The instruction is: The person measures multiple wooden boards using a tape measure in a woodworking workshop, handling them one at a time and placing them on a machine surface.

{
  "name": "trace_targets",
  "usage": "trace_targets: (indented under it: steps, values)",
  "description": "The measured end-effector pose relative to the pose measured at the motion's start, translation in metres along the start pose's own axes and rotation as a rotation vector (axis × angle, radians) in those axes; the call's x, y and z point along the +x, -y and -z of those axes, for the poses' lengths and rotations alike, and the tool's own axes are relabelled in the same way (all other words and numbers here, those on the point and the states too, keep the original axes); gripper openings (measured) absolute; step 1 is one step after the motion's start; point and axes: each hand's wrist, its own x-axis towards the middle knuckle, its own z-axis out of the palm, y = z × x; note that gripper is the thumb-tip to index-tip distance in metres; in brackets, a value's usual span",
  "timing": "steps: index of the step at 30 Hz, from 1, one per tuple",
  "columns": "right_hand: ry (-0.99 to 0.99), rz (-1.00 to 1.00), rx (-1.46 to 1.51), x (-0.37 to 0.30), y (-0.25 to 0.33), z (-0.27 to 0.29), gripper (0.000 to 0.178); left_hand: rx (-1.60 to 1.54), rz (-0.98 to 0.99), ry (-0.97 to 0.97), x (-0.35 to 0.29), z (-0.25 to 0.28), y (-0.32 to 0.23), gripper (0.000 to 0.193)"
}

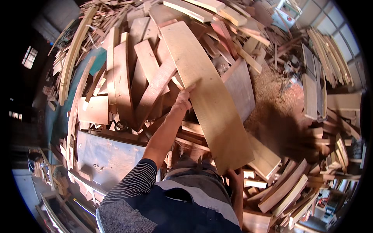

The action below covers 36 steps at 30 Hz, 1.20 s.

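Note:
A long, wide, flat wooden board [211, 99] slants across the middle, its far end over the heap and its near end by my waist. My left hand [185, 98] grips its left edge about midway, thumb on the upper face and the other fingers hidden beneath. At the near end, my right hand [234, 178] is closed on the board's edge, partly in shadow. Under and beyond the board lie several loose planks, among them a reddish plank [155, 91] that slants close to my left hand.
A big pile of offcuts [112, 11] rises at the back. To the left front stands a grey-blue metal panel [110, 155]. Sawdust [268, 105] covers the floor at right. Thick curved timbers [285, 186] are stacked at the lower right, and boards [330, 58] lean by the window.

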Motion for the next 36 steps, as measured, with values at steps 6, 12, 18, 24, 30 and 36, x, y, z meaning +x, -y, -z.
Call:
trace_targets:
  steps: [6,12,18,24,30,36]
  values:
    - [0.017,0.001,0.076,-0.004,0.005,-0.005,0.054,0.005,-0.072,-0.035,-0.027,-0.024,-0.005,0.046]
    - [0.03,0.022,0.157,-0.012,0.003,0.023,0.055,-0.046,-0.126,0.044,-0.054,-0.017,0.018,0.046]
    - [0.074,-0.025,0.259,-0.001,-0.025,0.123,0.056,-0.145,-0.12,0.143,-0.122,-0.012,0.054,0.045]
    - [0.057,-0.278,0.509,0.049,0.024,0.151,0.047,-0.083,-0.111,-0.054,-0.194,0.021,0.107,0.031]
    - [-0.088,-0.078,-0.087,0.097,0.075,0.146,0.066,-0.286,-0.218,-0.083,-0.245,0.048,0.161,0.021]
    - [0.256,0.123,-0.347,0.138,0.08,0.094,0.055,-0.435,-0.257,-0.333,-0.254,0.116,0.161,0.016]
